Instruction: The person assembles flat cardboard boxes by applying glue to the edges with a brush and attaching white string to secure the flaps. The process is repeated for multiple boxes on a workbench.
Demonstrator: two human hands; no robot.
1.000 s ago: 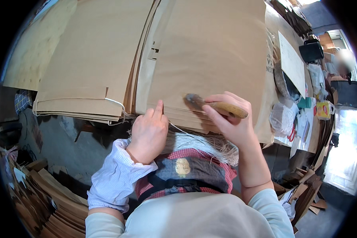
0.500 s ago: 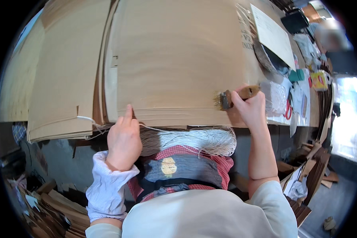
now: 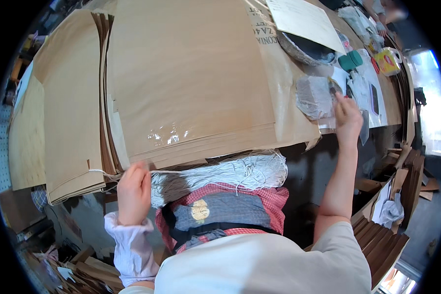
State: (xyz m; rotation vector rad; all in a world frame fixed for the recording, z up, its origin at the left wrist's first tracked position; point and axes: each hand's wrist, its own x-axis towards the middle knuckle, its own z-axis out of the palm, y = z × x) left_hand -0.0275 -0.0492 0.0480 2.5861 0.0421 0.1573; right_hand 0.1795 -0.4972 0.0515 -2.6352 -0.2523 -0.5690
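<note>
A stack of brown kraft paper sheets (image 3: 191,88) lies before me, its near edges stepped in narrow strips. A wet, shiny patch (image 3: 174,134) shows near that edge. My left hand (image 3: 134,191) is at the stack's near left corner, fingers curled together and tips blurred. White cord (image 3: 167,172) runs right from beside those fingers; whether they grip it is hidden. My right hand (image 3: 348,120) is closed on a brush (image 3: 333,90), mostly hidden, beside a plastic-wrapped block (image 3: 314,97). A white cord bundle (image 3: 225,171) lies between the table edge and my lap.
Another brown paper pile (image 3: 73,112) stands at left. A round basin (image 3: 306,49) under a white board (image 3: 306,22), a green-lidded container (image 3: 350,61) and a yellow packet (image 3: 388,61) are at far right. Cardboard pieces (image 3: 377,245) stand below right. Another person's arm (image 3: 379,19) shows at upper right.
My right hand has carried the brush right, off the paper, to the wrapped block. My left hand has gone from a pointing finger on the sheets to curled fingers. The view has shifted.
</note>
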